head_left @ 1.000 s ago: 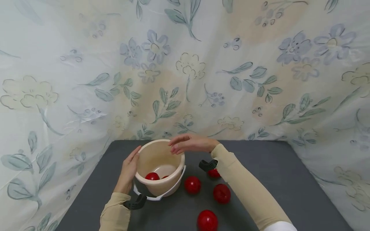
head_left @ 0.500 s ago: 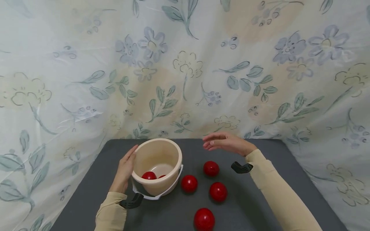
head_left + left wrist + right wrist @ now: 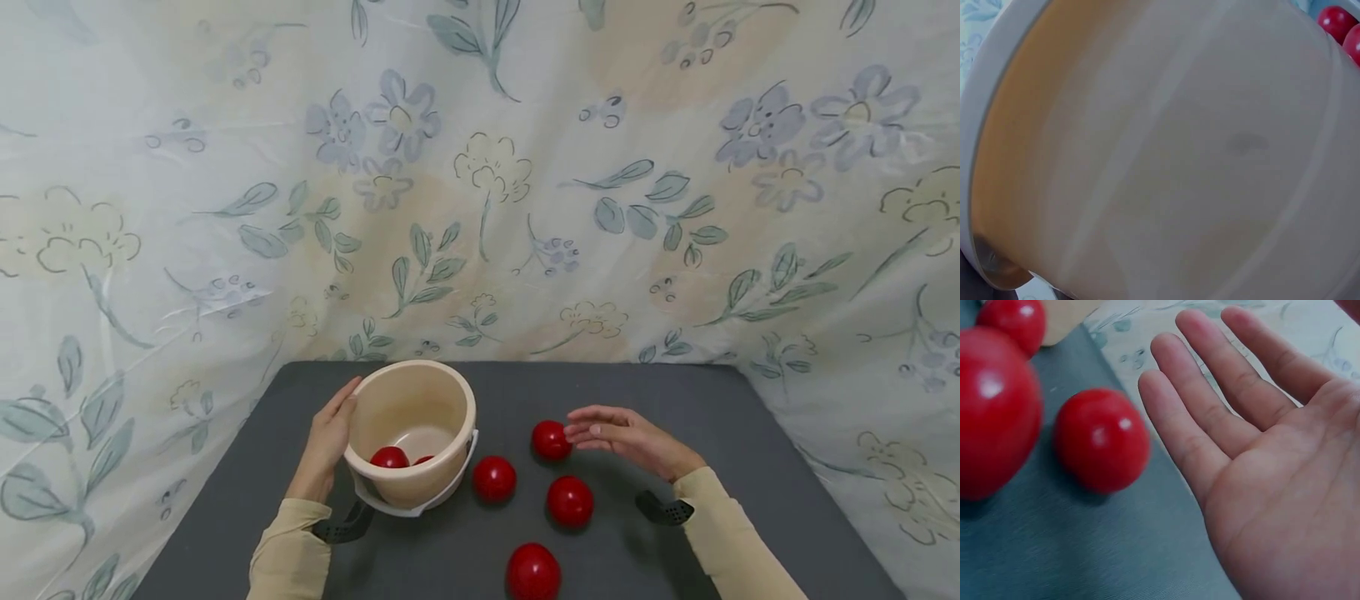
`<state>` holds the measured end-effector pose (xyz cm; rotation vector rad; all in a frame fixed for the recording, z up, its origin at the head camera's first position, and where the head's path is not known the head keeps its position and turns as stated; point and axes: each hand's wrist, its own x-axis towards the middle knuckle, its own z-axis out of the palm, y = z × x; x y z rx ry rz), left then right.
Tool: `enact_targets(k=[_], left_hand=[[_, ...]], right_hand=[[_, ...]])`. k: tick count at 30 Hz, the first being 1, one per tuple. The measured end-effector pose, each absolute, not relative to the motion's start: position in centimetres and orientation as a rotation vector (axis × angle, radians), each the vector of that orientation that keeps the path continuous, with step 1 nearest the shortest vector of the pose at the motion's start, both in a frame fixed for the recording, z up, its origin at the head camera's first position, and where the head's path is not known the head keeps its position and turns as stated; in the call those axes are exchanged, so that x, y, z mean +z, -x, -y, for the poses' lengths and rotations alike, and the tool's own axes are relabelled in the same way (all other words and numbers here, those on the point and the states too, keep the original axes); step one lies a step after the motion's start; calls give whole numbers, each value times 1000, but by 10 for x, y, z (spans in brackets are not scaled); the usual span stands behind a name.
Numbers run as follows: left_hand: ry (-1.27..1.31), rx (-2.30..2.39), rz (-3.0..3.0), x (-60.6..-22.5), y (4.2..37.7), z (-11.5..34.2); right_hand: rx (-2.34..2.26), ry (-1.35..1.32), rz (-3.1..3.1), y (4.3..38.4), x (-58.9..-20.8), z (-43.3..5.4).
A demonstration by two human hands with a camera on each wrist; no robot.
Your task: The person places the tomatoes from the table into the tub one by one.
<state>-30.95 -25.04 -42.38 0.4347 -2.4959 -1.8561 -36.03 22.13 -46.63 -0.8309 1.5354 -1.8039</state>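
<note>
A cream bucket (image 3: 408, 417) stands at the left, its mouth facing me. My left hand (image 3: 324, 437) rests against its left side, fingers straight along the rim; the bucket wall (image 3: 1179, 144) fills most of the left wrist view. Inside lie a shiny red ball (image 3: 389, 457), tomato-like, and part of another. My right hand (image 3: 626, 433) hovers with fingers extended beside the farthest loose red ball (image 3: 551, 440), the fingertips overlapping its right edge in the head view. In the right wrist view the palm (image 3: 1272, 481) shows bare, with a red ball (image 3: 1102, 440) left of the fingers.
More loose red balls lie on the dark grey table (image 3: 420, 558): one by the bucket (image 3: 494, 479), one nearer me (image 3: 570, 502) and one at the front (image 3: 533, 572). The bucket's white handle (image 3: 408, 510) hangs down in front. A floral cloth (image 3: 480, 208) surrounds the table.
My right hand has moved right, away from over the bucket's mouth, and come down beside the farthest loose red ball. My left hand has stayed at the bucket's rim.
</note>
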Motion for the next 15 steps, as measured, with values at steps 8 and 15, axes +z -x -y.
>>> enact_targets(k=[8, 15], left_hand=[[-414, -1844, 2504, -425, 309, 252], [-400, -1841, 2496, -425, 310, 251]], right_hand=[[-1850, 798, -1467, 346, -499, -224], [-1840, 759, -1508, 338, -516, -223]])
